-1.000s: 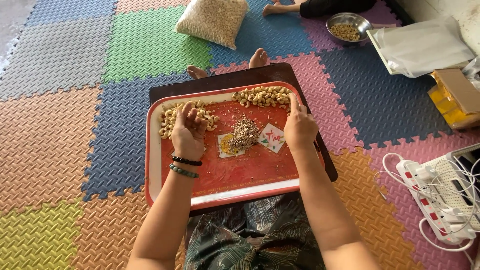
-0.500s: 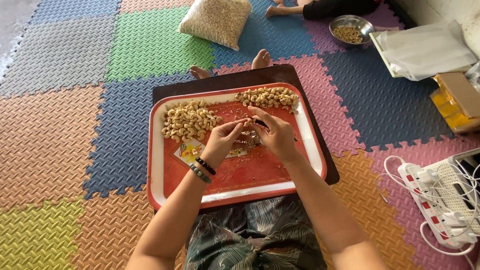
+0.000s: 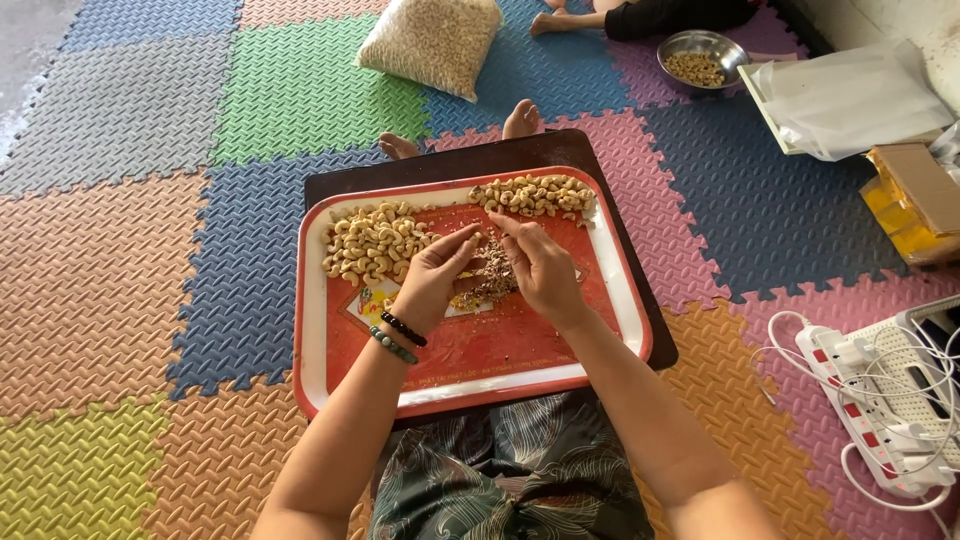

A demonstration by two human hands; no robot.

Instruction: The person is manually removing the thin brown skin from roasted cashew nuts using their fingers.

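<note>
A red tray with a white rim [image 3: 470,385] rests on a dark board [image 3: 450,160] over my lap. One pile of pale cashew nuts [image 3: 372,243] lies on the tray's left, and a second pile of cashews [image 3: 535,193] sits at its far right corner. A heap of brown husk scraps [image 3: 492,272] is in the middle. My left hand [image 3: 432,278], with bead bracelets at the wrist, and my right hand [image 3: 542,268] meet just above the scraps. The left fingertips pinch a small nut. The right fingers are curled beside them, and what they hold is hidden.
A full clear sack of nuts [image 3: 432,40] lies on the coloured foam mats ahead. Another person's feet and a metal bowl of nuts [image 3: 700,55] are at the far right. A white tray, a cardboard box [image 3: 915,195] and a power strip with cables [image 3: 875,400] lie on the right.
My left hand came off the left cashew pile and my right hand off the far right pile. Both have come together over the husk scraps in the tray's middle.
</note>
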